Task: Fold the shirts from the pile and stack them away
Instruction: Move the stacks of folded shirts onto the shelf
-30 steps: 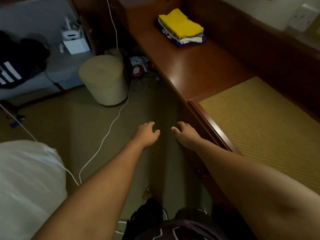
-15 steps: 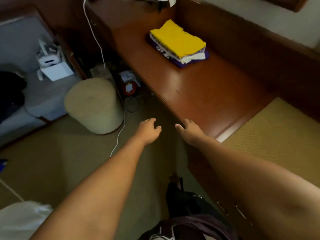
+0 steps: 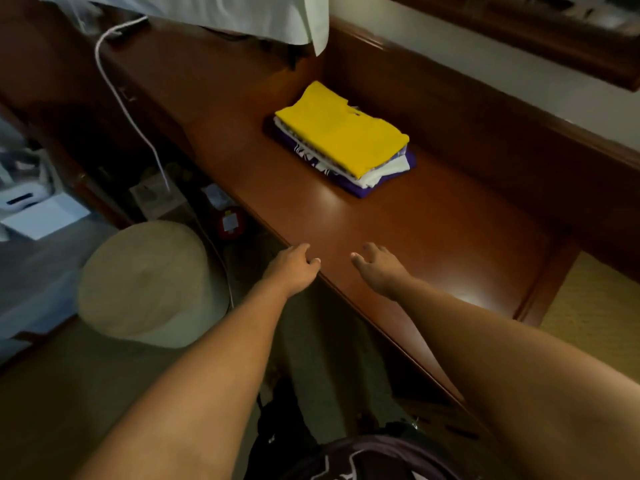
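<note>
Both arms stretched forward, bare, palms down. Left hand [image 3: 292, 270] at the near-left edge of the wooden counter [image 3: 433, 237], fingers loosely curled, nothing held. Right hand [image 3: 379, 271] just over the counter surface a little to the right, fingers relaxed and slightly spread, also holding nothing; contact with the wood impossible to tell. A small gap between the 2 hands.

Further along the counter, well apart from both hands: a stack of folded shirts [image 3: 343, 140], yellow on top, white beneath, purple at the bottom, lying flat near the counter's far-right raised back panel [image 3: 450, 109].

At the far end, a pale cloth [image 3: 242, 15] hanging over the counter, and a white cable [image 3: 121, 98] trailing from the far-left counter edge down toward the floor.

On the floor to the left: a round beige pouf [image 3: 145, 282], with a red item [image 3: 230, 223] and small clutter beyond it under the counter edge. A white device [image 3: 24, 199] on a white box at far left, blurred.

At the right edge, a woven yellow mat [image 3: 595, 317] beside the counter. At the bottom, dark fabric with white marks [image 3: 363, 459], near the body.
</note>
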### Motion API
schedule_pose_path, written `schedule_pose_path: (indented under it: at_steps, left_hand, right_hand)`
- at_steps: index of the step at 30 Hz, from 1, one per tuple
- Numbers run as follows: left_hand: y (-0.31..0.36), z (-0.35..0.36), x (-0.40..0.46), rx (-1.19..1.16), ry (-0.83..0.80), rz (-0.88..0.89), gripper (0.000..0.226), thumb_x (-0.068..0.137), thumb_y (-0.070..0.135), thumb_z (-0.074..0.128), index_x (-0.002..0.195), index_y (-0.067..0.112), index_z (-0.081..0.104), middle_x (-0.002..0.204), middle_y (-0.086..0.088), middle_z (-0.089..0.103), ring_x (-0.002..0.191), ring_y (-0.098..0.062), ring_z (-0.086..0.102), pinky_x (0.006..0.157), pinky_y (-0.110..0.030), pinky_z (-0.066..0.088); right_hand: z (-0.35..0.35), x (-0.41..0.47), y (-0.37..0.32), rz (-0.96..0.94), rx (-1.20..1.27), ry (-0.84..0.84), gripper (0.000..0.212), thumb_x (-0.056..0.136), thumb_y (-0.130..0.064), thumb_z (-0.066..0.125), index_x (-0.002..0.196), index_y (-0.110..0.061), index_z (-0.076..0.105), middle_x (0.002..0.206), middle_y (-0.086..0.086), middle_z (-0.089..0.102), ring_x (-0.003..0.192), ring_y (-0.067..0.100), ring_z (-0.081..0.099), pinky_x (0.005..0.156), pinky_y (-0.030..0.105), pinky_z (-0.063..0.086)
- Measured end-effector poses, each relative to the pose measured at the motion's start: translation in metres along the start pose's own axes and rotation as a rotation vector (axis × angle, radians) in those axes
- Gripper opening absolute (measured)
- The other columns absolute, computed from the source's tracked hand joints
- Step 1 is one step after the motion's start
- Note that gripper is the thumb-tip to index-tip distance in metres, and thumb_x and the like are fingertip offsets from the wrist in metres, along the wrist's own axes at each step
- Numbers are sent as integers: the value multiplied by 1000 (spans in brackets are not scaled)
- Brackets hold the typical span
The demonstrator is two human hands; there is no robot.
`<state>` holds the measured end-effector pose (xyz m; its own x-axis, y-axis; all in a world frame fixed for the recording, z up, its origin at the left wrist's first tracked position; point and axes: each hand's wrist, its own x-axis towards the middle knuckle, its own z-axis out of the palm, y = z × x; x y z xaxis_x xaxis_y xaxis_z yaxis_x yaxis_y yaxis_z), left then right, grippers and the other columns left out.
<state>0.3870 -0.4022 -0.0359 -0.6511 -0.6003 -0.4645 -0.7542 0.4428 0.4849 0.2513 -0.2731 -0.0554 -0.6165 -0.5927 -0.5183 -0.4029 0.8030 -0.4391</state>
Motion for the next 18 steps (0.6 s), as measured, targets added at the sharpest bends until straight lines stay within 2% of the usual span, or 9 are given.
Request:
schedule_pose_path:
  at_steps: [8,13,18]
  left_hand:
    - [-14,-88,114,94,-105,156,56,98,41,45,148,20,31,149,-9,37,136,-30,36,110,-42,34]
    - [-9,-114,183,122,-187,231,58,98,40,46,149,17,31,152,-10,33,139,-29,32,112,-41,31]
    - [16,-127,248,183,-186,314,57,98,36,47,148,13,33,152,-11,33,139,-29,32,112,-35,29]
  right_hand:
    - [-9,80,-56,101,153,110,68,97,-58,33,151,-18,24,156,12,25,139,34,31,110,49,32]
    - [-22,123,-68,179,209,172,65,98,-56,33,149,-17,27,154,13,28,136,35,35,107,48,36]
    - [-39,173,-72,190,246,228,62,100,-52,33,149,-15,27,152,15,31,134,36,37,105,47,36]
